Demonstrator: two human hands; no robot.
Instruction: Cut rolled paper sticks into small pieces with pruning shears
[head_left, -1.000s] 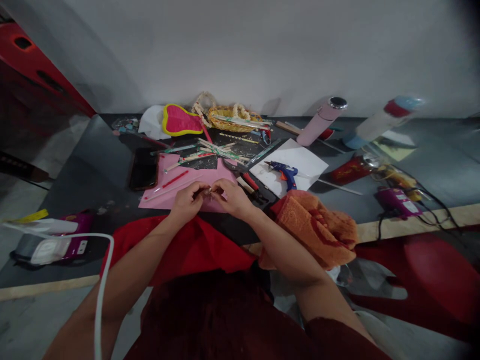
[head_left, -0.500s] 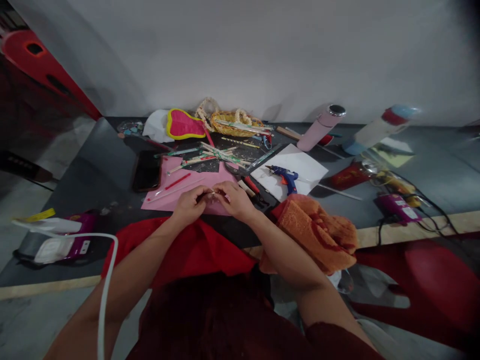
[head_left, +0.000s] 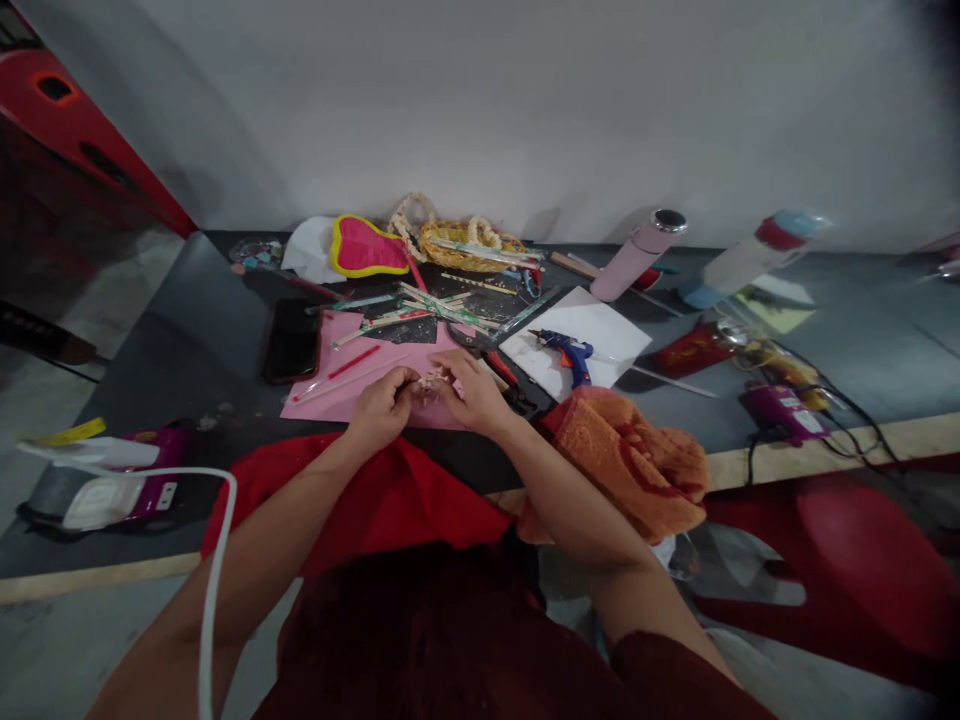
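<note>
The left hand (head_left: 381, 408) closes its grip on a small, pale, knobbly piece (head_left: 432, 383) over the flat pink paper sheet (head_left: 330, 398); the right hand (head_left: 478, 396) curves against it — how firmly, I cannot tell.

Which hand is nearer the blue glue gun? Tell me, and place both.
Right. The right hand is left of the blue glue gun, a little nearer the camera; the left hand is farther left, beyond the right hand.

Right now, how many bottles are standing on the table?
2: a pink bottle near the wall and a white-and-blue bottle to its right. I did not count the red can; others may be hidden.
</note>
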